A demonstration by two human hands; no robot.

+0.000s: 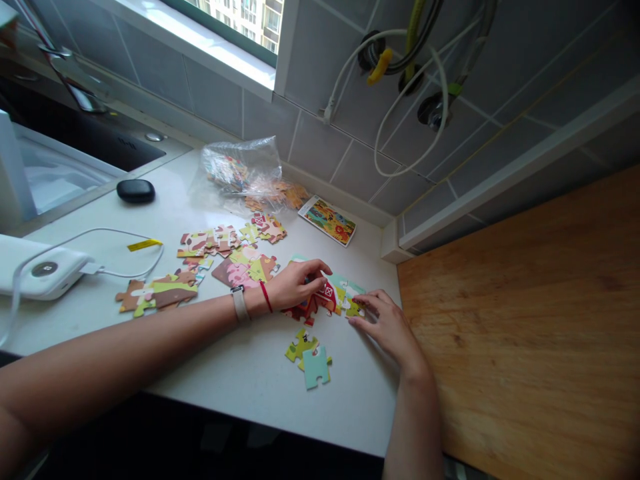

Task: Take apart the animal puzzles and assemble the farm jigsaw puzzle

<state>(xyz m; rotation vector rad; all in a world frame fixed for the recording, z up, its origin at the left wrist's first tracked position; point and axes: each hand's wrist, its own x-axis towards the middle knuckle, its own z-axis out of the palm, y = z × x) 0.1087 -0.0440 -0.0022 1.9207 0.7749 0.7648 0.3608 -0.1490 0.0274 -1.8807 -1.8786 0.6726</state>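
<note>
My left hand (299, 283) rests over a partly joined jigsaw section with red barn pieces (327, 299), its fingers bent with a gap between thumb and forefinger, nothing visible held. At that section's right end, my right hand (387, 323) has thumb and fingers on a green puzzle piece (355, 309). Nearer the front edge lie loose puzzle pieces, one pale turquoise (316, 368) overlapping a yellow-green one (300, 347). Left of my hands are a pink pig section (243, 270) and a brown section (173, 290). My left palm hides some of the red pieces.
Behind sits a clear plastic bag (243, 167) of pieces, beside a picture card (327, 220). A black oval case (135, 191), a white power bank (43, 268) with a cable, and a sink (120, 150) are at left. A wooden panel (520, 320) borders the right.
</note>
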